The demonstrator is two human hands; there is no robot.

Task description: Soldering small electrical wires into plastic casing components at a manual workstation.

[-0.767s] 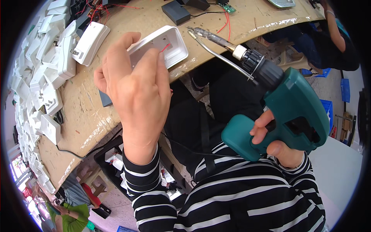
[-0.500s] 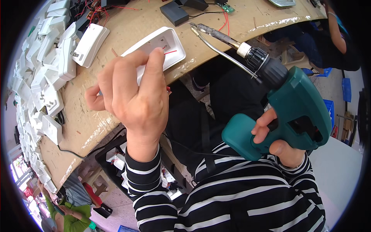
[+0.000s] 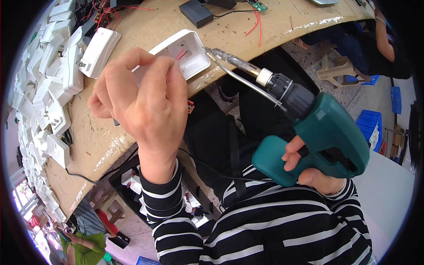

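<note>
My right hand [image 3: 316,176] grips a green soldering gun [image 3: 338,128] by its handle. From the gun's black collar, a metal tip [image 3: 234,62] and a thin feed tube [image 3: 247,83] reach left to the right rim of an open white plastic housing [image 3: 199,66]. Over the housing's near left part, my left hand [image 3: 143,99] has thumb and finger closed together. A short red wire [image 3: 180,54] shows at those fingertips, against the housing's inside. Just right of the hand's heel, a reddish part edge [image 3: 191,106] peeks out; the hand hides the rest of it.
Many white plug housings [image 3: 48,79] are heaped along the table's left side. One closed white case [image 3: 100,52] lies near the heap. Black boxes [image 3: 196,13] and a green circuit board [image 3: 260,6] with red wires lie at the back. A black crate [image 3: 128,176] stands below the table edge. Other people sit nearby.
The soldering gun has moved left and slightly down, bringing its tip to the housing's rim. My left hand has shifted a little left, and the red wire now points more upward.
</note>
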